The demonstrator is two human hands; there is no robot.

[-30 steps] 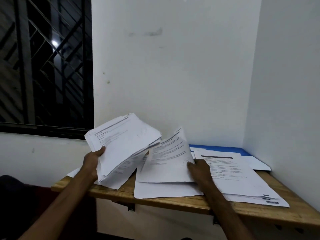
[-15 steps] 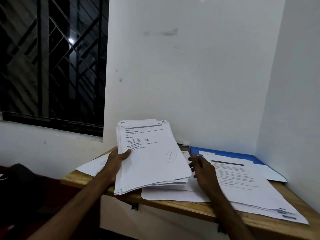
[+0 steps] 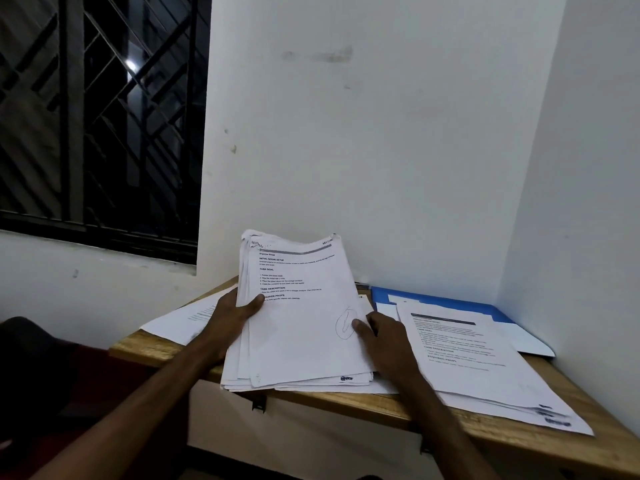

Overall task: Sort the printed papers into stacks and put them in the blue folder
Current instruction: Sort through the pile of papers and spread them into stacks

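A thick stack of printed papers (image 3: 298, 327) sits in the middle of the wooden shelf, its far end tilted up. My left hand (image 3: 231, 315) grips the stack's left edge, thumb on the top sheet. My right hand (image 3: 382, 336) holds the stack's right edge, thumb on top near a pen-drawn oval. A second, flatter stack of printed sheets (image 3: 485, 368) lies to the right. The blue folder (image 3: 433, 301) lies open under that stack against the back wall. One loose sheet (image 3: 187, 323) lies at the shelf's left end.
The wooden shelf (image 3: 346, 401) fills a white-walled corner; walls close it at the back and right. A barred window (image 3: 97, 116) is at the upper left. Metal brackets (image 3: 259, 405) hang under the shelf's front edge. A dark red shape lies low at the left.
A second ago my left hand held the stack raised and my right hand held a single sheet beside it. Now the sheet is gone from view and both hands hold the stack's sides.
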